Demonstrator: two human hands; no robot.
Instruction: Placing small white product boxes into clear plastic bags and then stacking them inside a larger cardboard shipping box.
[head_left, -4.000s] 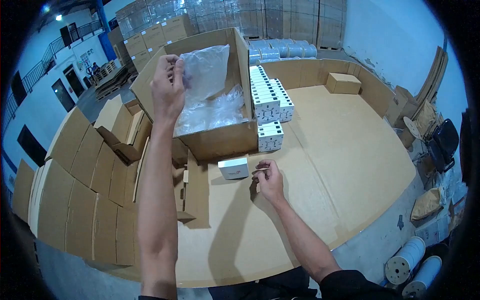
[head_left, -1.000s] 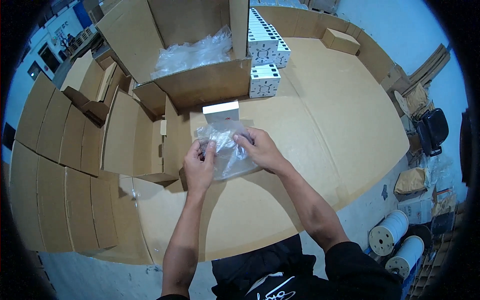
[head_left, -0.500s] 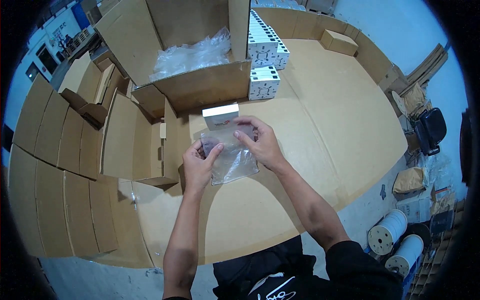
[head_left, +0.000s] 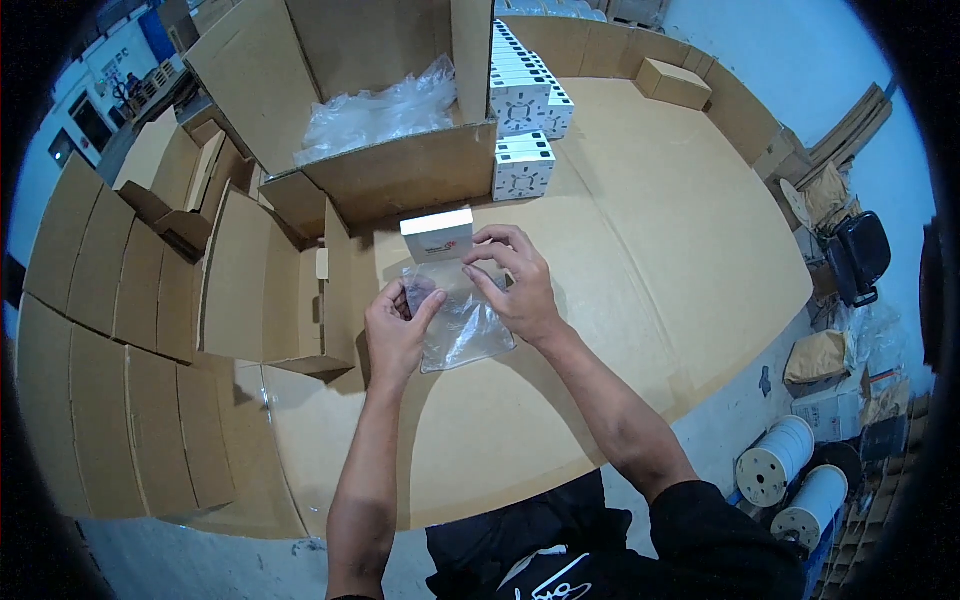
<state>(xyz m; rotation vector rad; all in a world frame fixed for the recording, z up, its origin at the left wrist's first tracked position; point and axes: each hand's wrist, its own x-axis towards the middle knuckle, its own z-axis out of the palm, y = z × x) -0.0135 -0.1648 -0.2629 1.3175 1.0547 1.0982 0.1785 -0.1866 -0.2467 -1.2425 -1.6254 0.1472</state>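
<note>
A clear plastic bag (head_left: 465, 335) hangs flat between my hands above the table. My left hand (head_left: 394, 338) pinches its left edge between thumb and fingers. At the bag's upper right edge, my right hand (head_left: 520, 285) has thumb and index fingertips brought close together on the film, while its other fingers are bent above. Just beyond the bag's top stands a small white box (head_left: 437, 236) with a little red mark on its front. The bag's upper edge overlaps the lower part of that box in this view.
A large open carton (head_left: 410, 175) holding a heap of clear bags (head_left: 380, 115) stands ahead. Another open carton (head_left: 270, 290) sits left of my hands. Stacked white patterned boxes (head_left: 522, 170) are beside the large carton. A closed brown box (head_left: 673, 84) lies at the table's (head_left: 680, 250) far edge.
My right index finger has come down toward the thumb at the bag's upper edge, and its other fingers have shifted. My left hand keeps its hold. The view has shifted slightly.
</note>
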